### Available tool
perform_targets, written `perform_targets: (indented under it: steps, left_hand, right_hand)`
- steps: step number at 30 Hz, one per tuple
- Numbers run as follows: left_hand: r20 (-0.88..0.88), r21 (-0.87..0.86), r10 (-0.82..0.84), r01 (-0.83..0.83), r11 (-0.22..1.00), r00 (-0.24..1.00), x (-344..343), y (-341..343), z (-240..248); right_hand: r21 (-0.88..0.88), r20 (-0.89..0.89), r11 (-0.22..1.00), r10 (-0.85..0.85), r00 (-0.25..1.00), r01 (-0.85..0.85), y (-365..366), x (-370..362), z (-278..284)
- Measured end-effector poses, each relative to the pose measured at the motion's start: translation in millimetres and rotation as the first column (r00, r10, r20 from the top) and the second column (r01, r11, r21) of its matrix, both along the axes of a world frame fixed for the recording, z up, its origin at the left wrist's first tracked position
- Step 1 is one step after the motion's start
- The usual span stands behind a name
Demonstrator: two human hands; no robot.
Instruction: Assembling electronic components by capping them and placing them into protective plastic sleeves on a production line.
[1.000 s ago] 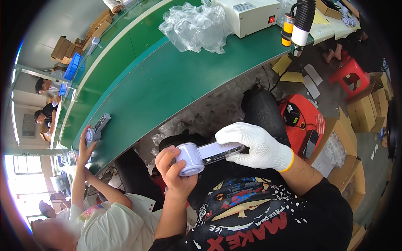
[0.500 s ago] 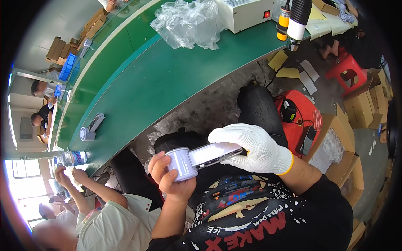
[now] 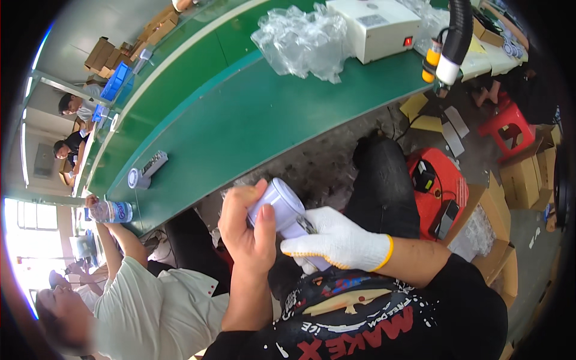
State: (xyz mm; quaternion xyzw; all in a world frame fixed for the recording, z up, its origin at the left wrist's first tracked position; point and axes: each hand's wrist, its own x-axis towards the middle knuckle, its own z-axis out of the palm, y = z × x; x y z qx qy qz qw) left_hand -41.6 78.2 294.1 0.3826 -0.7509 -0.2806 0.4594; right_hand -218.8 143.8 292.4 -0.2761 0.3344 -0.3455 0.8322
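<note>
A pale lavender handheld device [image 3: 281,211] with a round head sits over my lap, gripped by both hands. My bare left hand [image 3: 247,230] wraps around its round head, thumb across the front. My right hand [image 3: 336,243], in a white knit glove with a yellow cuff, grips the device's handle end from the right, hiding most of it. A second device of the same kind [image 3: 146,170] lies on the green conveyor table [image 3: 240,120] to the upper left.
A heap of clear plastic bags [image 3: 303,41] and a white box machine [image 3: 375,24] sit at the far end of the table. A hanging tool [image 3: 447,51] dangles at right. A person at left holds a water bottle [image 3: 111,211]. Red stools and cardboard boxes stand at right.
The device has turned from lying crosswise to pointing its round head up and away, with my gloved hand sliding lower on it. The person at left now holds a bottle instead of a device.
</note>
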Motion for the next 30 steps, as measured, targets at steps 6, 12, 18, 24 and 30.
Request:
perform_targets:
  steps: [6,12,18,24,30]
  left_hand:
    - [0.132,0.091,0.005,-0.017,0.996,0.991,8.9,4.4,-2.1]
    - [0.087,0.16,0.046,-0.059,0.985,0.995,14.1,-12.4,0.6]
    - [0.303,0.038,-0.104,0.097,0.995,0.947,15.2,-63.9,18.6]
    - [-0.148,0.366,0.462,-0.385,0.847,0.874,10.6,-282.7,14.3]
    - [0.024,0.443,0.836,-0.756,0.483,0.548,18.2,-412.9,-9.5]
  right_hand:
    - [0.118,0.192,0.993,-0.036,0.981,0.014,-2.6,13.0,-25.5]
    - [-0.032,0.231,0.996,0.092,0.968,-0.088,-5.3,4.7,-36.4]
    - [-0.079,0.427,0.992,-0.055,0.903,0.098,-25.0,-4.5,-50.7]
    - [-0.143,0.31,0.962,-0.179,0.934,0.232,-40.7,-24.4,-99.1]
    - [-0.234,-0.385,0.971,-0.047,0.922,-0.048,-54.2,-27.3,-129.6]
